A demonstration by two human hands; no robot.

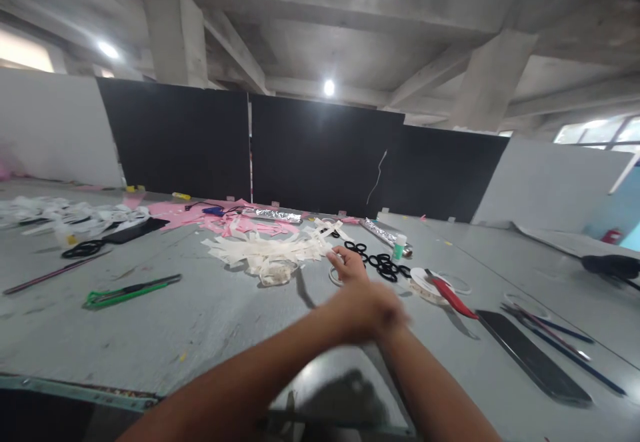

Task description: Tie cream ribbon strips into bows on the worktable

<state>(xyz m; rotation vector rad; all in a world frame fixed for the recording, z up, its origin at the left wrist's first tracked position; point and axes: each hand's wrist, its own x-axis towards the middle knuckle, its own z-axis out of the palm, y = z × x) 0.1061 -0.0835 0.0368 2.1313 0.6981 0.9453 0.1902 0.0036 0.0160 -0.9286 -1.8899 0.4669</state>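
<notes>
My forearms cross over the front of the grey table. My right hand (pixel 351 266) reaches beyond the crossing, thumb and forefinger slightly apart, near the right end of a pile of cream paper strips (pixel 265 247). Nothing plainly shows in its fingers. Smeared by motion, my left hand (pixel 383 307) lies at my right wrist; its fingers cannot be made out. A pale ring (pixel 334 275) lies just left of my right hand. To its right are several black rings (pixel 385 265) and a small bottle with a green label (pixel 399 247).
On the right lie a white tape roll (pixel 425 283), a red-handled tool (pixel 453 297), a dark flat bar (pixel 535 355) and tweezers-like tools (pixel 555 335). A green cutter (pixel 131 291), black scissors (pixel 83 249) and white scraps (pixel 90 219) lie left. Black panels (pixel 320 149) stand behind.
</notes>
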